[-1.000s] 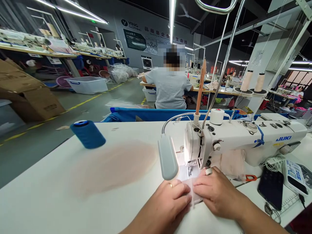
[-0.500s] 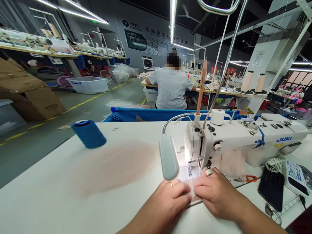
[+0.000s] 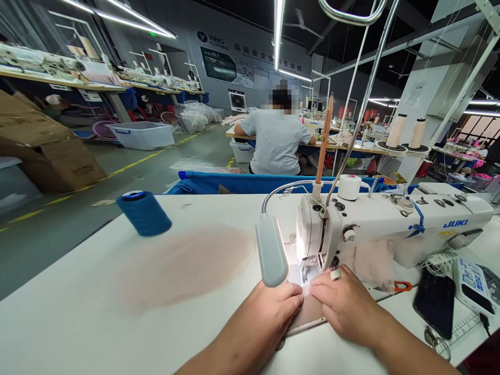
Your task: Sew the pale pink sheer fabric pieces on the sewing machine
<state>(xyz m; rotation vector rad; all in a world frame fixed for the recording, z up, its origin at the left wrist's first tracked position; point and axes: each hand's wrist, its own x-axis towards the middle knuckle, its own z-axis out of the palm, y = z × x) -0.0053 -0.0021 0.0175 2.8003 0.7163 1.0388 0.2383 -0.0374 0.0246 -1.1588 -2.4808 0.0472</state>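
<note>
A white sewing machine point(image 3: 390, 219) stands at the right, its lit needle area just beyond my fingers. My left hand point(image 3: 273, 307) lies left of the presser foot point(image 3: 308, 271), its fingers bent and closed on a pale, sheer piece of fabric point(image 3: 306, 290). From the right, my right hand point(image 3: 344, 302) presses its closed fingertips on the same fabric, close below the foot. Most of the piece is hidden under my fingers. A grey lamp head point(image 3: 271, 251) hangs just above my left hand.
A blue thread cone point(image 3: 144, 213) stands at the left of the white table point(image 3: 78, 312). Right of the machine bed are orange-handled snips point(image 3: 402, 286), a black phone point(image 3: 435, 302), a white device point(image 3: 474, 284) and a ruler point(image 3: 463, 329). Another person point(image 3: 276, 138) sits ahead, back turned.
Both hands have moved slightly forward toward the presser foot with the fabric. The left hand has turned a little, and more of the machine's bed plate shows below the fingers.
</note>
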